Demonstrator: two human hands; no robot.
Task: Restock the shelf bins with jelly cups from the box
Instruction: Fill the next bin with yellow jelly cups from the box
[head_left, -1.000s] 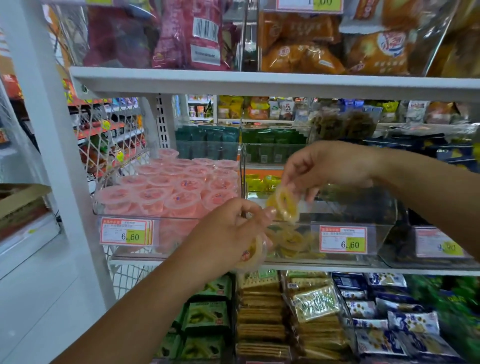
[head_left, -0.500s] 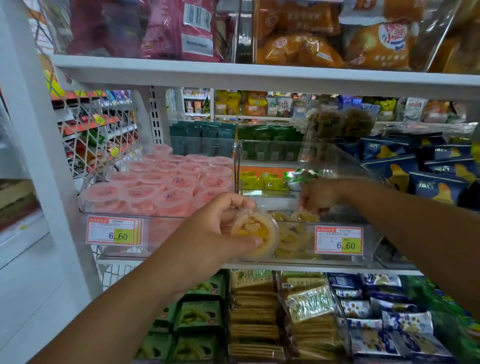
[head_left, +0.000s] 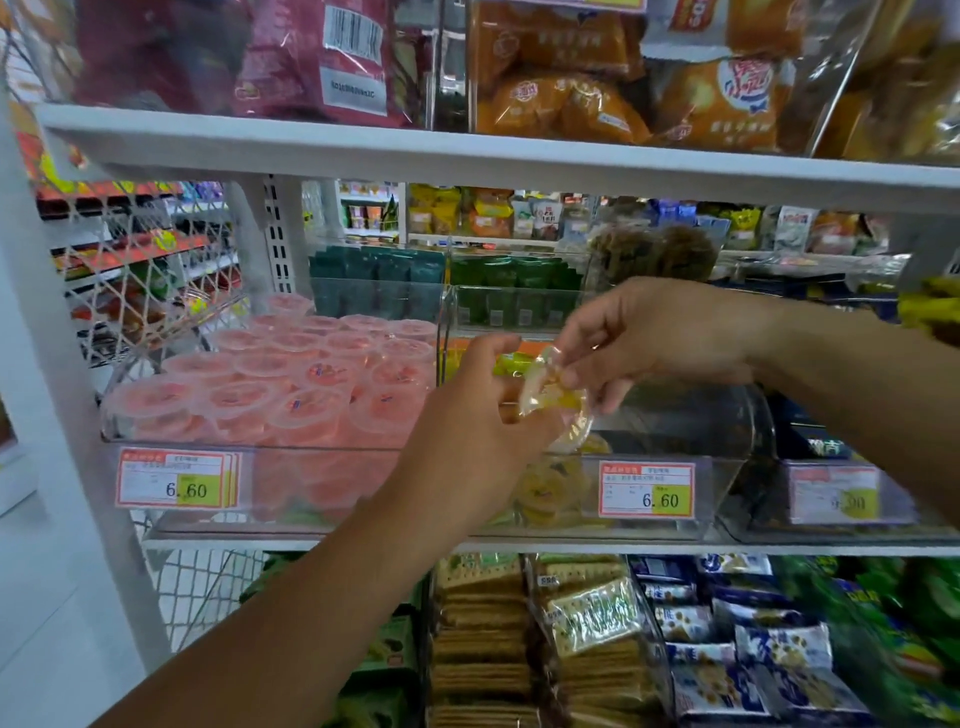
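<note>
My left hand (head_left: 478, 415) and my right hand (head_left: 644, 338) meet above the clear middle shelf bin (head_left: 717, 499). Both hold the same yellow jelly cup (head_left: 550, 395): the left grips it from below, the right pinches its upper edge. A few more yellow jelly cups (head_left: 545, 493) lie low in the front of that bin. To the left, a second clear bin (head_left: 124, 431) is packed with several pink jelly cups (head_left: 291, 384). The supply box is out of view.
A white shelf board (head_left: 467, 156) hangs close above the bins, with snack bags (head_left: 571, 78) on it. Price tags (head_left: 645, 491) front the bins. A third clear bin (head_left: 831, 499) stands at right. Cracker packs (head_left: 483, 639) fill the shelf below. A white upright (head_left: 62, 364) runs down the left.
My right hand came up out of the middle bin, leaving the cup it had lowered there, and now pinches the yellow cup held by my left hand, which rose slightly toward the bin.
</note>
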